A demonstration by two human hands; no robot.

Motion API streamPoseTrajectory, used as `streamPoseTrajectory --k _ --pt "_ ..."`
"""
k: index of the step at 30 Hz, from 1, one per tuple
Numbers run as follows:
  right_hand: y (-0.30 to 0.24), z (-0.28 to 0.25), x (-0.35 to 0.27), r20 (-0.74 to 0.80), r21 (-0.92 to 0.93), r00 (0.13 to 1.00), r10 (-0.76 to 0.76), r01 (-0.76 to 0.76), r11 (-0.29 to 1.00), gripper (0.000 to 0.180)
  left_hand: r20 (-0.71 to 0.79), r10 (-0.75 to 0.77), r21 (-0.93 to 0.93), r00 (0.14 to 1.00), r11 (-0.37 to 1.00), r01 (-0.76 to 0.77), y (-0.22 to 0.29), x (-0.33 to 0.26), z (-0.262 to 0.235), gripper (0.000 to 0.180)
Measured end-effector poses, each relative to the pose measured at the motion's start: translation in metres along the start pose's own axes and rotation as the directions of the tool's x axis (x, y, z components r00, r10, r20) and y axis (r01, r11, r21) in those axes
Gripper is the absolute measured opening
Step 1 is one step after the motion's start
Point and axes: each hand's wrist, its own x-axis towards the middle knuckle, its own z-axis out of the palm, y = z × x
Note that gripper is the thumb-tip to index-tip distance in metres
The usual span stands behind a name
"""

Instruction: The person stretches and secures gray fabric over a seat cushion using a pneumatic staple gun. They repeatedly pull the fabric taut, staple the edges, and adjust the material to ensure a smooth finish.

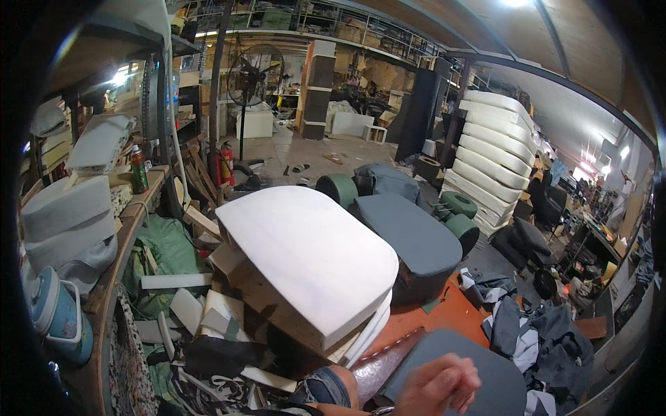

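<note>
My left hand (440,385) is at the lower edge, slightly blurred, with its fingers curled together. Whatever it may hold is hidden. Its forearm comes in from the lower left, with a band at the wrist. Beneath and behind the hand lies a dark grey cushion (479,367). No part of my right hand shows. Left of centre, a large white foam seat pad (305,249) with rounded corners rests on a box-like base. Just beyond it is a dark grey covered seat cushion (409,232).
Foam offcuts (177,281) and scraps litter the left side by a wooden bench (114,277) bearing a blue cooler jug (59,315). Dark fabric pieces (555,347) are heaped at right. White cushions (489,152) stand in a tall stack. Green round cushions (338,188) and a fan (255,73) stand farther back.
</note>
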Motion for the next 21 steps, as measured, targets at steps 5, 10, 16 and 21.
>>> streamPoseTrajectory --k 5,10,16,21 --pt "0.033 0.025 -0.009 0.304 -0.345 0.946 0.112 0.000 0.939 0.051 0.124 0.425 0.183 0.896 0.878 -0.442 0.027 -0.009 0.025 0.038" --pt "0.037 0.027 -0.012 0.414 -0.404 0.893 0.177 0.006 0.915 0.056 -0.287 -0.207 0.355 0.935 0.884 0.304 0.022 -0.019 0.029 0.037" --pt "0.046 0.024 -0.002 0.268 -0.457 0.957 0.109 0.027 0.889 0.054 -0.158 -0.500 0.107 0.851 0.849 0.518 -0.009 -0.021 0.041 0.029" --pt "0.053 0.025 0.003 0.246 -0.489 0.964 0.103 0.032 0.872 0.053 -0.134 -0.461 0.102 0.877 0.874 0.475 -0.006 -0.017 0.034 0.028"
